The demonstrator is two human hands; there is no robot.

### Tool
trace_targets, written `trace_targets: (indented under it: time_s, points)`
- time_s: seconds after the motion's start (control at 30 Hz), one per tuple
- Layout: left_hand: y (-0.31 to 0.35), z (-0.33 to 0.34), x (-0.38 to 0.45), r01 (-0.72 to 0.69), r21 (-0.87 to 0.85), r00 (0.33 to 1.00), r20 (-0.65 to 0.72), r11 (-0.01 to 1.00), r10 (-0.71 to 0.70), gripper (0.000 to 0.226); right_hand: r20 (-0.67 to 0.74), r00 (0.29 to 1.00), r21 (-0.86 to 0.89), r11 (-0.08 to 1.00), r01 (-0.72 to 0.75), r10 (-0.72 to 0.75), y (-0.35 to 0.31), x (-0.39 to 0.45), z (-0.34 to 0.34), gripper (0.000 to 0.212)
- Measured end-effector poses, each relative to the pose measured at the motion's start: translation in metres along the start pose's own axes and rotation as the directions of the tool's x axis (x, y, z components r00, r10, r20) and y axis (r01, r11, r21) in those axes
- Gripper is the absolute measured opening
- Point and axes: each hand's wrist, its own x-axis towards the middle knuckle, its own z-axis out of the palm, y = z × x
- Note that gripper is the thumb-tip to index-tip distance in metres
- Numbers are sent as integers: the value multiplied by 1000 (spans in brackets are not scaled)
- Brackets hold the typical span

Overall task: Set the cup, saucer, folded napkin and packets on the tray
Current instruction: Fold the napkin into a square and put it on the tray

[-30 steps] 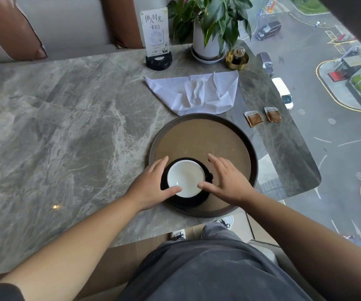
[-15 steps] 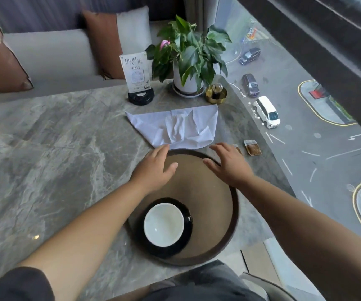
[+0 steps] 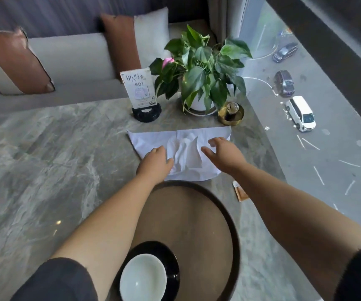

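Observation:
A round brown tray point(image 3: 197, 213) with a dark rim lies on the marble table. At its near side stands a cup point(image 3: 142, 276), black outside and white inside, on a black saucer point(image 3: 170, 261). Beyond the tray lies a rumpled white napkin point(image 3: 183, 148), spread out on the table. My left hand point(image 3: 155, 164) rests on the napkin's left part, fingers apart. My right hand point(image 3: 223, 153) hovers over its right part, fingers spread. One brown packet point(image 3: 240, 192) peeks out beside my right forearm; any other packet is hidden.
At the far edge stand a table sign point(image 3: 140, 92) on a black base, a potted plant point(image 3: 201, 70) and a small gold dish point(image 3: 231, 114). The table's right edge runs along a window above a street. A cushioned bench lies behind.
Both hands left the cup and saucer on the tray and moved forward across the tray to the napkin. The view tilted up and forward.

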Motion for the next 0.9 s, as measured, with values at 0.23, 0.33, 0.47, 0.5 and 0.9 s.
trace_targets:
  time_s: [0.23, 0.33, 0.47, 0.5, 0.9]
  points:
    - [-1, 7, 61, 159, -37, 985, 73, 987, -156, 24, 146, 980, 145, 977, -158, 137, -13, 51, 16, 56]
    - [-3, 13, 83, 214, -80, 972, 114, 974, -204, 22, 152, 977, 169, 970, -176, 151, -17, 61, 23, 54]
    - [-13, 15, 98, 216, -250, 972, 145, 944, -185, 18, 149, 974, 214, 955, -203, 173, -15, 65, 23, 32]
    - [-17, 13, 97, 211, -329, 976, 130, 920, -177, 26, 140, 974, 240, 948, -211, 181, -14, 64, 20, 29]
    - [-148, -76, -75, -78, -743, 978, -186, 665, -92, 13, -27, 995, 866, 499, -25, 95, 57, -56, -65, 33]
